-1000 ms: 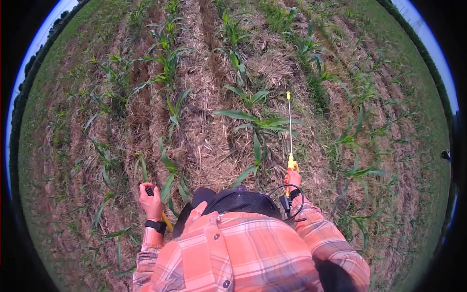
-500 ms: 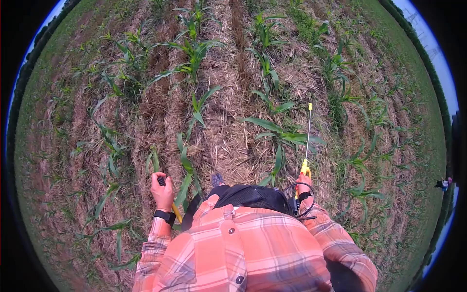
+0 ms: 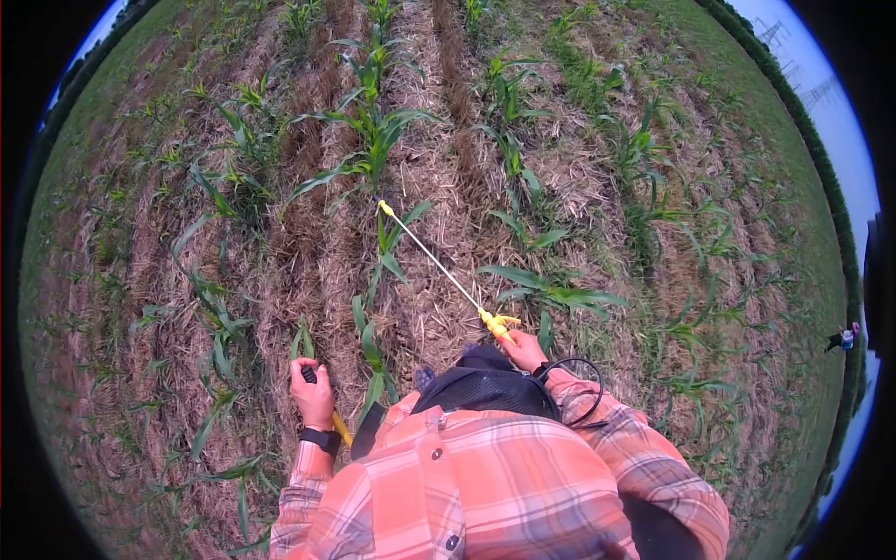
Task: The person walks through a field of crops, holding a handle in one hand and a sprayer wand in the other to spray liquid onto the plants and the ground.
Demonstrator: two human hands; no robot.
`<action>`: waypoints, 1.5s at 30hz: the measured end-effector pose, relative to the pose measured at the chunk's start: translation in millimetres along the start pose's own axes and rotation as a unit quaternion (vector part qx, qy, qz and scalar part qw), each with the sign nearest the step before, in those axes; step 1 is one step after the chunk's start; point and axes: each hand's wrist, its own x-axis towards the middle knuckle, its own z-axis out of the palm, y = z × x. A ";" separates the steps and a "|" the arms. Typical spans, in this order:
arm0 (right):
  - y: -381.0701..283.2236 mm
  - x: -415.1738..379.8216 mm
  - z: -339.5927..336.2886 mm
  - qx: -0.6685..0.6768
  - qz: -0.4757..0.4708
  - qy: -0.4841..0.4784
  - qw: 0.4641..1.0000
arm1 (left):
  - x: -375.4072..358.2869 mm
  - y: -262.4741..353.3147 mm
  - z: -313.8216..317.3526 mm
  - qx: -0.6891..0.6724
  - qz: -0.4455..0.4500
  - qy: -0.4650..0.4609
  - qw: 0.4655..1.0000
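My right hand (image 3: 525,351) is closed around the yellow grip of a sprayer wand (image 3: 439,264). Its thin rod reaches up and left, and the yellow nozzle (image 3: 385,208) lies over the leaves of a young corn plant (image 3: 390,241). A black hose (image 3: 597,387) loops beside my right wrist. At the lower left, my left hand (image 3: 313,396) is wrapped round a black handle grip (image 3: 309,374); a yellow bar (image 3: 343,429) shows just below that hand. The rest of the bar is hidden by my arm and body.
Rows of young corn (image 3: 376,131) run away ahead over straw-covered soil (image 3: 420,177). More plants (image 3: 560,291) stand to the right of the wand. A person (image 3: 847,337) is far off at the right edge, and pylons (image 3: 773,35) rise at upper right.
My right hand has moved left and swung the wand from pointing straight ahead on the right to slanting left, its nozzle now at the corn row left of centre. My left hand keeps its grip.
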 end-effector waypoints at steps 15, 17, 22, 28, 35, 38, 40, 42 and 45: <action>2.1 102.3 -28.9 -0.078 -0.031 -0.114 0.990 | 91.7 44.5 64.0 0.034 -0.001 -0.020 0.999; 15.4 115.3 -39.6 -0.100 -0.033 -0.096 0.990 | 110.0 36.4 97.1 0.057 0.055 -0.029 0.996; 55.0 139.6 -67.8 -0.041 0.074 0.069 0.994 | 146.4 45.6 150.3 0.113 0.041 -0.066 0.990; 73.6 147.1 -117.8 0.196 0.243 0.165 0.936 | 174.1 85.1 182.9 0.084 0.059 -0.084 0.991; 106.0 159.7 -163.5 0.386 0.276 0.325 0.818 | 174.5 164.0 111.2 -0.009 0.080 -0.032 0.996; 114.7 168.1 -176.0 0.376 0.284 0.366 0.802 | 170.8 188.7 80.0 -0.050 0.054 -0.029 0.997; 110.2 176.3 -177.0 0.380 0.286 0.388 0.789 | 191.7 172.5 96.8 -0.002 0.063 -0.012 0.998; 101.1 185.5 -170.1 0.353 0.295 0.392 0.797 | 221.5 143.8 131.3 0.052 0.070 -0.021 0.996; 88.2 214.8 -156.7 0.357 0.274 0.376 0.810 | 268.0 97.2 201.7 0.068 0.095 -0.065 0.991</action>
